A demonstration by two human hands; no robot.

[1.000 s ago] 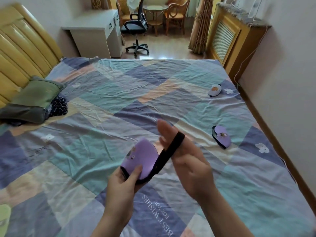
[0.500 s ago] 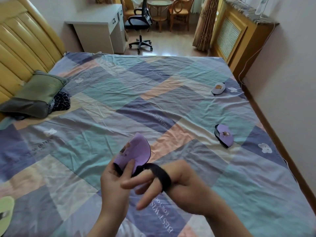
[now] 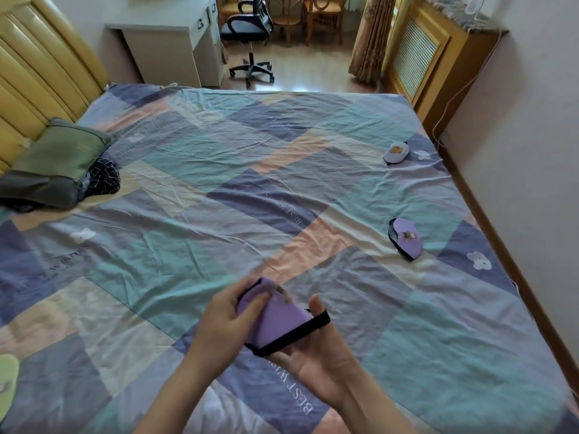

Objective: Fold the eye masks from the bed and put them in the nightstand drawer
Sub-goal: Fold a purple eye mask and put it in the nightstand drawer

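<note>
I hold a folded purple eye mask (image 3: 275, 321) with a black strap over the near part of the bed. My left hand (image 3: 228, 321) pinches its left edge. My right hand (image 3: 316, 358) supports it from below, palm up, with the black strap looped around the thumb. A second purple eye mask (image 3: 406, 239) lies folded on the bed at the right. A pale white eye mask (image 3: 397, 152) lies farther back near the right edge. A green eye mask (image 3: 7, 386) shows at the left frame edge. The nightstand drawer is not in view.
The patchwork bedsheet (image 3: 219, 189) covers the whole bed. A green pillow (image 3: 59, 158) and dark cloth lie by the yellow headboard (image 3: 34, 76). Beyond the bed stand a white desk (image 3: 175, 48), an office chair (image 3: 250, 29) and a wooden radiator cover (image 3: 419, 54). A wall runs along the right.
The mask has turned from upright to lying across my right palm. My right hand rotated palm up, and the strap now stretches around its thumb instead of over the fingers.
</note>
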